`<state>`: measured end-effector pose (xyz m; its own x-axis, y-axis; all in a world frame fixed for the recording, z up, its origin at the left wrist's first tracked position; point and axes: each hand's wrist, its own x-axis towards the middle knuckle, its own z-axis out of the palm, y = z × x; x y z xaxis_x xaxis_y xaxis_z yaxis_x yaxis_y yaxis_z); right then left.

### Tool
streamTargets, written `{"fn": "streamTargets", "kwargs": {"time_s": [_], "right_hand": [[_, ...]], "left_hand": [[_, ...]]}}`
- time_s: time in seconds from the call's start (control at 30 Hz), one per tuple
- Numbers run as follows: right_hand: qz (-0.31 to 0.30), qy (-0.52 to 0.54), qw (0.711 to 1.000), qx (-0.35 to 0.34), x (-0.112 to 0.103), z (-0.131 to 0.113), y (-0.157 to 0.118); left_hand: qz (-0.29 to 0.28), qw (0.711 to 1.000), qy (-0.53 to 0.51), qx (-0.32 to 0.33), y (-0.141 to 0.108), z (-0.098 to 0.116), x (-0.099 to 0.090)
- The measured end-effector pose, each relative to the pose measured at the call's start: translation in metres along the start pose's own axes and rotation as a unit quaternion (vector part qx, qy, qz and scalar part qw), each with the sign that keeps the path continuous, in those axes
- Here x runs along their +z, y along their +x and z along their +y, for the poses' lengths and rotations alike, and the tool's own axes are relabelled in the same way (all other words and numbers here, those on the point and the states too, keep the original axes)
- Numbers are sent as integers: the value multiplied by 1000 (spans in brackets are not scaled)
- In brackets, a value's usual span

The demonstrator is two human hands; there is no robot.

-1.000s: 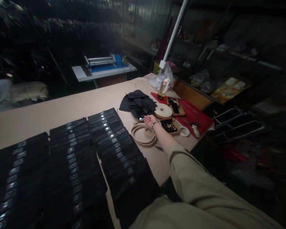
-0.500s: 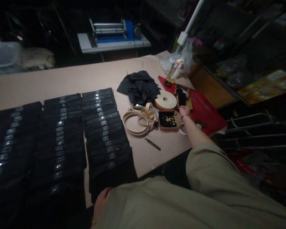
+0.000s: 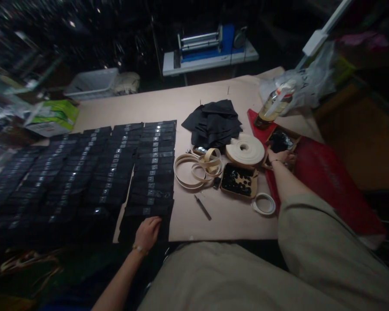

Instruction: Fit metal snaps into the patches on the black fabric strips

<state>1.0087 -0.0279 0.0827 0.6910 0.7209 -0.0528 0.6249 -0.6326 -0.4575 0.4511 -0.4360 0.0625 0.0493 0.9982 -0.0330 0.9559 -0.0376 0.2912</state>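
My left hand (image 3: 148,233) rests at the front edge of the table on a column of overlapping black fabric pieces (image 3: 151,183), each with a small shiny fitting. Its fingers are curled together; whatever they may hold is hidden. My right hand (image 3: 278,157) reaches to a small cardboard box (image 3: 293,139) with a dark, shiny plastic bag (image 3: 279,141) in it. Its fingers are blurred and partly hidden at the box. Beside that hand lie a big roll of cream tape (image 3: 246,151) and an open box of small black parts (image 3: 238,180).
More black pieces (image 3: 74,172) lie in columns at left. Around the middle are a black cloth pile (image 3: 214,123), coiled cream strap (image 3: 189,175), a slim dark tool (image 3: 202,207) and a white tape roll (image 3: 264,204). A bottle (image 3: 274,106) stands on a red sheet (image 3: 330,181).
The view has swung left, showing more of the black columns. My left hand has come out from beside my body onto the black pieces. My right hand stays at the small box.
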Motion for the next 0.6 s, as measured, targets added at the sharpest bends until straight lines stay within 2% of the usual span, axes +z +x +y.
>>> {"fn": "streamTargets", "kwargs": {"time_s": [0.1,0.2,0.27,0.3,0.4,0.43,0.5,0.53,0.6], "right_hand": [[-6,12,997,78,-8,6,13],[-34,39,996,67,-14,14,19],[-17,54,997,59,-16,18,19],[-9,60,996,65,-15,20,19],[4,65,995,75,-8,26,23],[9,70,995,74,-4,28,25],[21,84,993,75,4,34,30],[27,92,992,77,7,36,33],[32,104,991,76,10,41,36]], "left_hand": [[26,998,-22,43,59,51,6],[19,994,-32,98,123,96,15],[23,993,-47,109,171,115,18],[37,993,-56,93,197,119,19],[94,993,-63,-21,280,117,12],[82,994,-56,-44,307,112,9],[11,998,-19,-64,355,102,3],[-29,998,8,-64,375,97,2],[-74,996,22,-51,404,90,2]]}}
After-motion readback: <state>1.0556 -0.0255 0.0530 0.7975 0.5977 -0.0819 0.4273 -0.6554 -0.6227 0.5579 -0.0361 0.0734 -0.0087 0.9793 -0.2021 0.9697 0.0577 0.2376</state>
